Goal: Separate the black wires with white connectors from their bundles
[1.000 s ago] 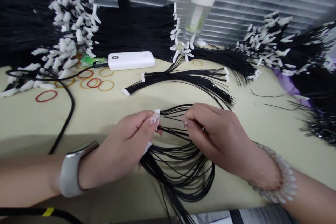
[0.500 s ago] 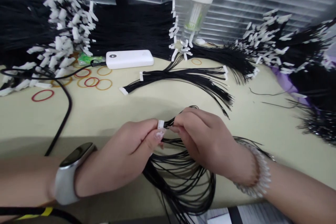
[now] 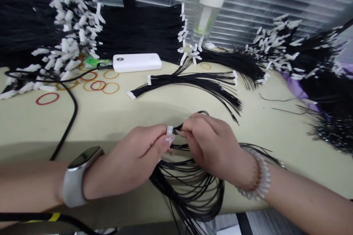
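Observation:
My left hand [image 3: 138,158] pinches a small white connector [image 3: 170,130] between thumb and forefinger, its slotted face upward. Thin black wires run from the connector's right side to my right hand [image 3: 209,147], whose fingertips are closed on them close to the connector. A looped bundle of black wires [image 3: 190,198] hangs below both hands and over the table's front edge. Beyond my hands, black wire harnesses [image 3: 182,79] with white end connectors lie across the table.
On the table [image 3: 110,117] are a white power bank [image 3: 137,62] with a black cable [image 3: 72,117], rubber bands [image 3: 47,98] and a clear bottle [image 3: 206,16]. Piles of black wires with white connectors [image 3: 68,25] line the back left and the right [image 3: 284,44].
The view has shifted slightly. My right hand and wrist have moved a little to the left, still pinching the wires. My left hand keeps its hold on the connector.

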### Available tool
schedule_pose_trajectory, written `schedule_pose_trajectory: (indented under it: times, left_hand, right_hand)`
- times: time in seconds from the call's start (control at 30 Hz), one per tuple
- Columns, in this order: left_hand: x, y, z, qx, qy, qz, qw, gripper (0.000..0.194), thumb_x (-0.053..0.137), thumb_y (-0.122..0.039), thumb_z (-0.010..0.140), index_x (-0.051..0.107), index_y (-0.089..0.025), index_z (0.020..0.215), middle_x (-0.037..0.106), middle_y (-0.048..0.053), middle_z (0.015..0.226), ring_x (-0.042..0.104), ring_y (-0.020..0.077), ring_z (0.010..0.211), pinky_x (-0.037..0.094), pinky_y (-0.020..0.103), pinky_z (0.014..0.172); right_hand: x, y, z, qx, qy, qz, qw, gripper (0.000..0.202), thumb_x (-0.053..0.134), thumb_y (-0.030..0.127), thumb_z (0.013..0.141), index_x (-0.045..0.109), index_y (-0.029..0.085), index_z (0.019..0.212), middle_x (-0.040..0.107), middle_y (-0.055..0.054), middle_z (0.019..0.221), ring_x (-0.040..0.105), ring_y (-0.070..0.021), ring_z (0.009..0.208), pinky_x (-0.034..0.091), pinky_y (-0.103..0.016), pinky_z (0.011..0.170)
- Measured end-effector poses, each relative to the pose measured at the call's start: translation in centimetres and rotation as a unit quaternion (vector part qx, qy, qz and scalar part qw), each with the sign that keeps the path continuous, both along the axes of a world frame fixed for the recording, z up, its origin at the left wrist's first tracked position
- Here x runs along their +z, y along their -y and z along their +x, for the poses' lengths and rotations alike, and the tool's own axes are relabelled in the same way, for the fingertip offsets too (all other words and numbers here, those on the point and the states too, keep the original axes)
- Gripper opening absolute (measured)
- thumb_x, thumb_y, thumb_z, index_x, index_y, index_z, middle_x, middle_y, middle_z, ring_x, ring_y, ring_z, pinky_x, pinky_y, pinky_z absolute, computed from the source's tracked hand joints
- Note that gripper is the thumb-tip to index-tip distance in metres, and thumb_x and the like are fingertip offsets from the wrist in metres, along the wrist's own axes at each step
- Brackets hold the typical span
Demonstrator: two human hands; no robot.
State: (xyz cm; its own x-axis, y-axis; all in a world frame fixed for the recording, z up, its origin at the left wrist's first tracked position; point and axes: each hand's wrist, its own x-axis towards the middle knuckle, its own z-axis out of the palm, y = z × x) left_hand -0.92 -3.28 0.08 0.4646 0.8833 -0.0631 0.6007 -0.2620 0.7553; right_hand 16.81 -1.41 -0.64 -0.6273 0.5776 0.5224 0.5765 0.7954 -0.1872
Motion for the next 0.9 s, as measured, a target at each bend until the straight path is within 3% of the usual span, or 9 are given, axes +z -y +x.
schedule_pose_trajectory:
  times: [0.23,0.4,0.53,0.67,0.8,0.9]
  left_hand:
    - [0.1,-0.1,0.0,0.024,0.07,-0.006,0.997,0.028,0.028,-0.032,0.086,0.04,-0.019,0.064,0.044,-0.005,0.06,0.038,0.0085,0.055,0.034,0.02,0.053]
    - [0.2,0.1,0.0,-0.012,0.013,-0.014,1.0,0.03,0.026,-0.033,0.087,0.048,-0.019,0.073,0.054,-0.002,0.067,0.044,0.0102,0.06,0.033,0.022,0.056]
    - [0.1,0.3,-0.1,-0.036,-0.039,-0.012,0.999,0.033,0.022,-0.035,0.087,0.046,-0.018,0.071,0.053,-0.001,0.065,0.044,0.0116,0.059,0.032,0.025,0.057]
    - [0.1,0.1,-0.1,-0.03,-0.023,-0.006,0.999,0.031,0.024,-0.034,0.087,0.043,-0.018,0.068,0.051,-0.002,0.064,0.043,0.0108,0.058,0.032,0.024,0.056]
    - [0.0,-0.2,0.2,0.041,0.081,-0.03,0.995,0.029,0.031,-0.035,0.085,0.041,-0.018,0.064,0.044,-0.004,0.059,0.038,0.0082,0.053,0.033,0.019,0.05]
    - [-0.4,-0.4,0.3,0.132,0.141,-0.085,0.977,0.031,0.032,-0.042,0.083,0.042,-0.018,0.066,0.039,-0.005,0.053,0.036,0.0073,0.045,0.032,0.017,0.04]
  right_hand:
    - [-0.1,-0.2,0.2,0.038,0.001,-0.031,0.999,0.008,0.041,0.017,0.082,0.048,0.014,0.08,0.05,-0.001,0.07,0.043,-0.0086,0.064,0.036,-0.021,0.059]
    - [0.2,0.1,0.6,0.031,0.0,0.009,0.999,0.007,0.046,0.011,0.077,0.051,0.014,0.079,0.054,-0.001,0.071,0.045,-0.0098,0.064,0.035,-0.023,0.059]
    - [0.4,0.6,0.6,0.029,0.014,0.01,0.999,0.011,0.045,0.008,0.074,0.052,0.014,0.081,0.053,-0.001,0.068,0.044,-0.0101,0.061,0.033,-0.024,0.057]
    - [0.7,0.9,0.4,0.018,0.019,0.007,1.0,0.012,0.044,0.01,0.075,0.053,0.015,0.081,0.053,0.0,0.067,0.044,-0.0094,0.059,0.032,-0.024,0.056]
    - [1.1,-0.3,0.9,-0.023,0.026,-0.005,0.999,0.007,0.046,0.021,0.081,0.052,0.017,0.08,0.053,0.002,0.069,0.046,-0.0076,0.061,0.032,-0.022,0.056]
    - [1.5,-2.1,2.1,-0.077,0.049,-0.005,0.996,0.022,0.057,0.035,0.074,0.048,0.016,0.082,0.052,0.001,0.075,0.046,-0.0082,0.064,0.033,-0.02,0.055]
